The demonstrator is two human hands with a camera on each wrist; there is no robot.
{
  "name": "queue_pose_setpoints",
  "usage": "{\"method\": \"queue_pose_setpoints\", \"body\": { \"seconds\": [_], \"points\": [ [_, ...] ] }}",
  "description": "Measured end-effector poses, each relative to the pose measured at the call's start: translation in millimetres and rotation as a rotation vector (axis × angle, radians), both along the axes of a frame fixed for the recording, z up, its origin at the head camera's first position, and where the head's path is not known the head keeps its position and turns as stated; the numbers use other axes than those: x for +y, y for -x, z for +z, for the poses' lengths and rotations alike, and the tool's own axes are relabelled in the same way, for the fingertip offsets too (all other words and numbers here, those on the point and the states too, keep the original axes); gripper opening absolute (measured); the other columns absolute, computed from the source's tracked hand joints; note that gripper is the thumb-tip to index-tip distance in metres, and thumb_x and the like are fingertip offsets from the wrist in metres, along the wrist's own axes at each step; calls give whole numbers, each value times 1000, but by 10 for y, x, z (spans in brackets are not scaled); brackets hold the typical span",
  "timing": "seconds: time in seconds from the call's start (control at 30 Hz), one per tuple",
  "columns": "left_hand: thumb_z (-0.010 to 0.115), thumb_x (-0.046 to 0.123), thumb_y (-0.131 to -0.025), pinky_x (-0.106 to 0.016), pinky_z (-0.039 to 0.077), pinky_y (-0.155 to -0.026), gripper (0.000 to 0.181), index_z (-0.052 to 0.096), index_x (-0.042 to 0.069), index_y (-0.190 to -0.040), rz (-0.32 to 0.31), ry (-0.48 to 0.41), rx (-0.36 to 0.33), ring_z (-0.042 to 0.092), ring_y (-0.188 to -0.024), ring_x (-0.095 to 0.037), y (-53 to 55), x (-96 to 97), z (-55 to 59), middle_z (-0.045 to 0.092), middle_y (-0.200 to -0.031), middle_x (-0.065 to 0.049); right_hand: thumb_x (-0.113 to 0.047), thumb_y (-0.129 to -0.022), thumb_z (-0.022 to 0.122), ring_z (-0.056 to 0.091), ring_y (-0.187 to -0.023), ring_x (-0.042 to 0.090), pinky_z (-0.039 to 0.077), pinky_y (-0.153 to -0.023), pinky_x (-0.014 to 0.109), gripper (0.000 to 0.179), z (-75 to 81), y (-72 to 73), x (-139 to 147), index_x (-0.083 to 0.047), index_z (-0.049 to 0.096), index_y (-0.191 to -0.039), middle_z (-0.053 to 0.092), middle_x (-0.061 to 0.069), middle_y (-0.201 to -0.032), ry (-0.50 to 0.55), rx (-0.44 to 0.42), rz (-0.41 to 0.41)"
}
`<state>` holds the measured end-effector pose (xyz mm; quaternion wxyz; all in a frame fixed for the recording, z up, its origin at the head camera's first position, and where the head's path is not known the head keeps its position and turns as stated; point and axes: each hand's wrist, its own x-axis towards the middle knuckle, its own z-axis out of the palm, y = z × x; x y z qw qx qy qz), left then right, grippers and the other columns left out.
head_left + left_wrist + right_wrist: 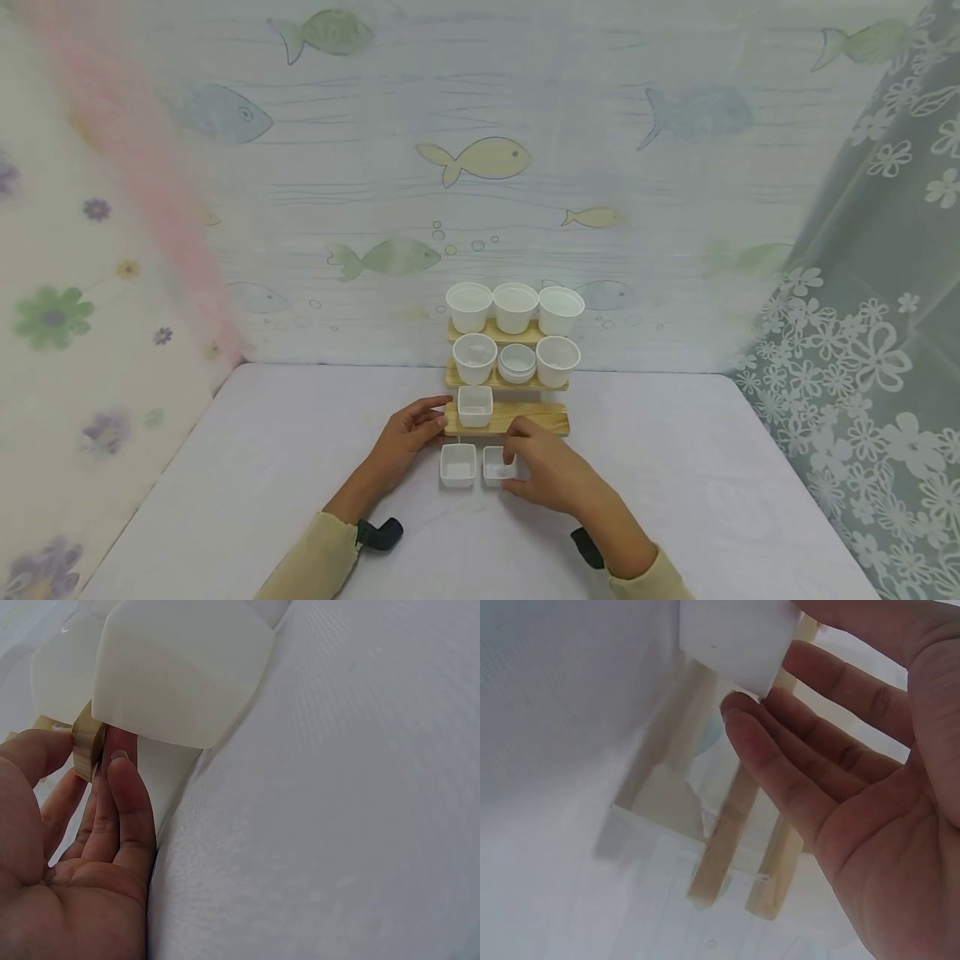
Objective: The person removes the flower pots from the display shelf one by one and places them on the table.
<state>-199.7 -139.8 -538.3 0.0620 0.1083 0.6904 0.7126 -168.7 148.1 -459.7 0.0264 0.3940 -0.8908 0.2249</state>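
Note:
A tiered rack with wooden shelves [528, 415] stands in the middle of the table. My left hand [411, 429] holds the left end of its lowest shelf; in the left wrist view thumb and fingers pinch the wooden end [90, 742]. One white square bowl [476, 406] sits at the left of that shelf. Before the rack, a second square bowl [458, 467] rests on the table. Just right of it, my right hand [551, 468] grips a third square bowl [495, 468] by its right side, and the right wrist view shows its white wall [739, 641] at the fingertips.
Three round white cups [514, 310] line the top shelf. The middle shelf bears two larger cups [475, 360] with a short round pot [517, 364] between them. A fish-patterned curtain [360, 200] hangs close behind the rack. White cloth [315, 433] covers the table.

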Motion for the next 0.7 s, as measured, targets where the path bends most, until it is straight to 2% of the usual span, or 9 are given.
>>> {"method": "queue_pose_setpoints", "body": {
  "seconds": [0.33,0.5,0.7],
  "points": [
    [67,19,-107,-35,63,-94,47,57,7,-150,2,3,2,72,-111,-23,-8,4,-8,68,-127,-20,-19,-81,94,57,-91,11,57,-80,31,26,72,-14,20,-9,73,-94,58,-3,-109,-7,-4,-39],
    [67,19,-107,-35,63,-95,47,56,6,-151,2,-1,-8,72,-111,-23,-8,6,-3,68,-128,-20,-26,-84,93,55,-87,8,57,-77,28,27,110,-11,27,-10,76,-97,57,-6,-106,-17,-8,-71],
    [67,17,-107,-35,62,-96,47,56,5,-151,10,-5,-25,71,-111,-23,-10,20,23,67,-127,-20,-29,-85,93,58,-88,8,58,-76,28,31,132,18,40,-12,75,-103,60,-5,-106,-17,66,-89]
  ]
}}
